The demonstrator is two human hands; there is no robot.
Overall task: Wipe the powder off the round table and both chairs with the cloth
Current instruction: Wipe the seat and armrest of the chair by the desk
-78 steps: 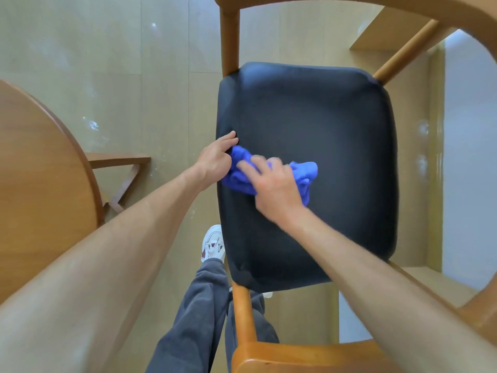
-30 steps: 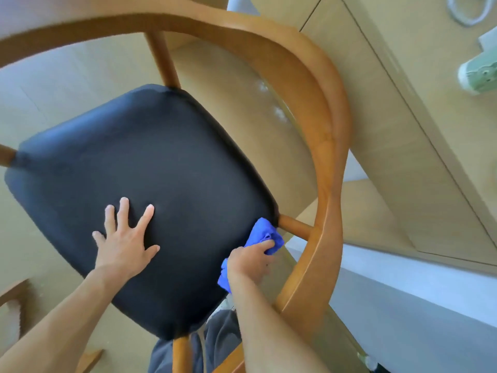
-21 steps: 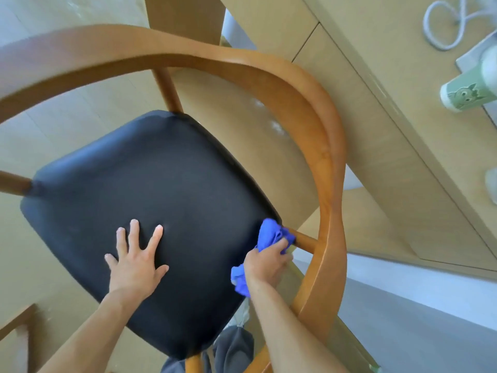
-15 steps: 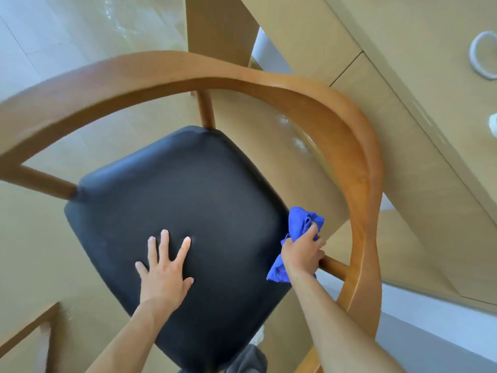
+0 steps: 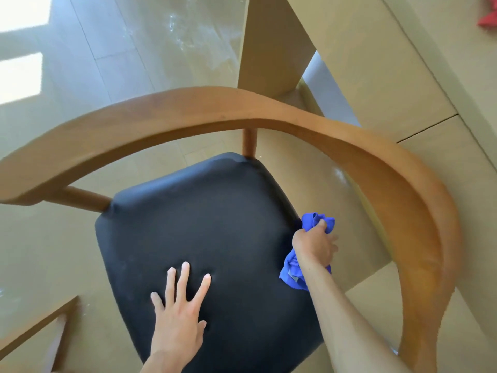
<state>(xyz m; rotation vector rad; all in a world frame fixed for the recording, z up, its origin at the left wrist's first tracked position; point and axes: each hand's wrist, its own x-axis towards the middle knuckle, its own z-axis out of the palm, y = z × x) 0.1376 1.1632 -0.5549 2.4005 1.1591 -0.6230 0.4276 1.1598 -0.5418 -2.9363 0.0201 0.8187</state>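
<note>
Far left of the left hand, bottom corner: a bit of wooden frame (image 5: pixel 32 335) on the floor (image 5: pixel 80 63), can't tell what it belongs to. Pale smears on the floor tiles further up.

Left hand (image 5: pixel 178 323): flat on the black seat (image 5: pixel 193 224), palm down, fingers straight and spread, holding nothing. It sits on the near part of the cushion.

Seat belongs to the chair (image 5: pixel 269 114); its curved wooden backrest rail arcs above and around both hands, from the far left, over the top, down the right side. Two spindles visible: one left of the left hand at the seat corner, one above at the far corner.

Right hand (image 5: pixel 314 244): fingers curled tight round the blue cloth (image 5: pixel 293 275), bunched up. Cloth sticks out above the fist and hangs below the wrist. Hand and cloth are at the seat's right edge, between cushion and the rail's right side. Cloth touches the seat edge.

Right of the right hand, beyond the rail: light wood cabinet (image 5: pixel 376 63). Top right corner, a red object (image 5: pixel 488 21), cut off, can't identify.
</note>
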